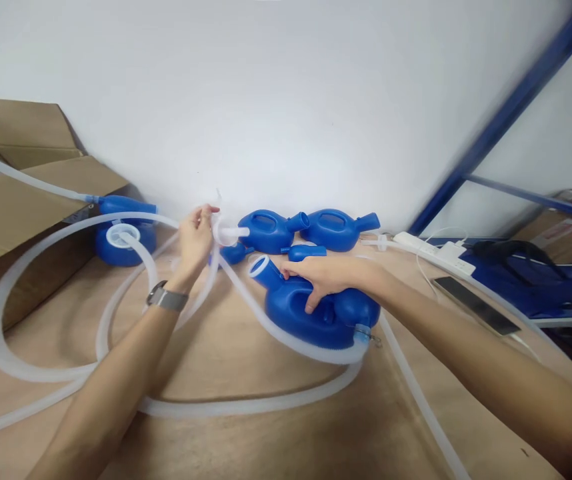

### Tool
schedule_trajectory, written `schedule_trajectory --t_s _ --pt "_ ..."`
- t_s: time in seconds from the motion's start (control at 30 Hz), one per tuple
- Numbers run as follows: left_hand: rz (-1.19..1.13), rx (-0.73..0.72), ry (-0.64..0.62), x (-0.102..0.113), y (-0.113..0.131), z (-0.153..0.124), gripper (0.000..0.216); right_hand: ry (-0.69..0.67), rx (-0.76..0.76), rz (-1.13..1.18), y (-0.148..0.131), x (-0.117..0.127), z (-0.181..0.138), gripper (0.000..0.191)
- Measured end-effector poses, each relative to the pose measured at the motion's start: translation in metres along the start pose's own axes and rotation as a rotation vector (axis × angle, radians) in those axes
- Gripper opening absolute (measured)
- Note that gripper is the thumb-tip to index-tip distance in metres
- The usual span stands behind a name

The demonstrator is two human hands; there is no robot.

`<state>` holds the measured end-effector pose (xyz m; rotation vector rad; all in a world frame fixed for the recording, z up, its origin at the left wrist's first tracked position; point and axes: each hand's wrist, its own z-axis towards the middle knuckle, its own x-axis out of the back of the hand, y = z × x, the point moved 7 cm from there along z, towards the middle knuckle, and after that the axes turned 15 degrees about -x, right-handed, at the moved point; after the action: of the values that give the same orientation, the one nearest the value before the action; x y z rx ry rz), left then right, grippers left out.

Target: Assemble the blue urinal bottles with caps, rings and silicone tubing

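My right hand (316,277) grips a blue plastic urinal bottle (291,310) from above, its thumb over the handle. This bottle lies on the table, its white-rimmed mouth pointing up and left. A small blue part rests against its right end, joined to a translucent hose (286,403) by a clear connector with a metal clip. My left hand (199,237), wearing a watch, has its fingers closed at a translucent white cap with a short spout (230,233). Part of that cap is hidden behind the fingers.
Two more blue bottles (266,230) (333,230) stand by the wall. Another blue bottle (126,247) with a white cap is at left beside a cardboard box (41,193). Hoses loop across the table (216,447). A power strip (433,253) and phone (476,305) lie right.
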<state>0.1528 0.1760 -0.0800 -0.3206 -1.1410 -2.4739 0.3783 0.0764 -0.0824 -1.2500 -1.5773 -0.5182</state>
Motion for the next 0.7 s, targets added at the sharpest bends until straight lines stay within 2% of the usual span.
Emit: schedule_trajectory --t_s 0.1,0.2,0.3,0.4,0.5,0.6,0.7 --pt "-0.016 0.032 -0.256 -0.006 -0.003 0.006 0.053 -0.050 0.015 0.004 0.002 0.000 0.002 0.073" --pt "0.007 0.044 -0.477 -0.017 -0.002 -0.003 0.047 -0.098 0.024 -0.003 0.005 0.002 0.003 0.062" --pt "-0.006 0.022 -0.574 -0.015 0.005 -0.013 0.047 -0.129 0.049 0.029 0.004 0.006 0.002 0.054" --pt "-0.008 -0.048 -0.591 0.001 0.025 -0.018 0.050 -0.153 0.027 0.074 0.005 0.008 0.003 0.052" --pt "0.063 -0.154 -0.704 0.018 0.055 -0.028 0.056 -0.189 0.040 0.106 0.006 0.007 0.006 0.052" --pt "0.220 -0.386 -0.872 0.029 0.083 -0.042 0.050 -0.213 0.084 0.115 0.005 0.005 0.005 0.051" --pt "0.294 -0.562 -0.991 0.029 0.093 -0.055 0.044 -0.233 0.104 0.129 0.005 0.003 0.001 0.050"
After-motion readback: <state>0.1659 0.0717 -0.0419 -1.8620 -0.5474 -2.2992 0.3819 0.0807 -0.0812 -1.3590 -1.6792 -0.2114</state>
